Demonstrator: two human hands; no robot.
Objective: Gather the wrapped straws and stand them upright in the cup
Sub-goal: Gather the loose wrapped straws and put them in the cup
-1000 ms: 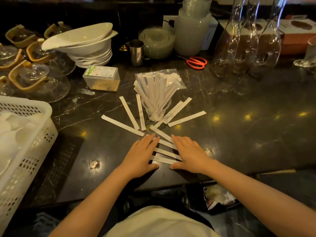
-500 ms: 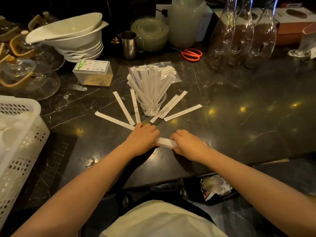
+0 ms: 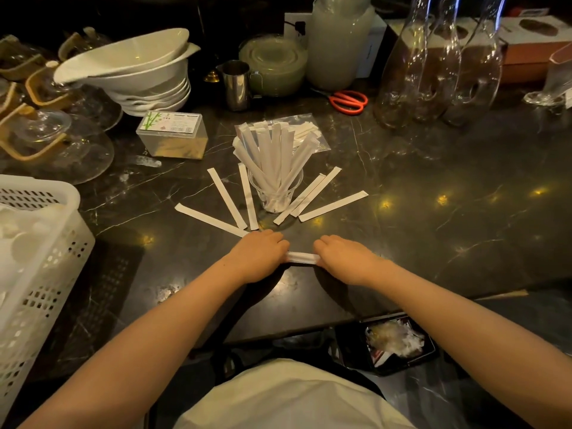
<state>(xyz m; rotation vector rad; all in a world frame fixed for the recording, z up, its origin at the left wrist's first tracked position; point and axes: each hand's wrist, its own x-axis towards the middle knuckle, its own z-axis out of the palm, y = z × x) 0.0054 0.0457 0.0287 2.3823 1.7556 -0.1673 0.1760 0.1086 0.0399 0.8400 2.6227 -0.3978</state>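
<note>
A clear plastic cup (image 3: pixel 276 193) stands on the dark marble counter with several white wrapped straws (image 3: pixel 272 150) upright in it. Around the cup lie loose wrapped straws: three fanned out on its left (image 3: pixel 227 198) and three on its right (image 3: pixel 332 206). In front of the cup, my left hand (image 3: pixel 258 255) and my right hand (image 3: pixel 346 258) are curled around the two ends of a small bundle of wrapped straws (image 3: pixel 303 257), held level just above the counter. Only the middle of the bundle shows between my fists.
A white perforated basket (image 3: pixel 40 243) stands at the left. A toothpick box (image 3: pixel 173 134), stacked white bowls (image 3: pixel 145 75), a steel pitcher (image 3: pixel 236 85), red scissors (image 3: pixel 348 101) and glass decanters (image 3: pixel 439 66) line the back. A plastic bag (image 3: pixel 305 131) with more straws lies behind the cup.
My hands were flat over several scattered straws; they have swept them together and closed on the ends of the bundle. The view has shifted slightly.
</note>
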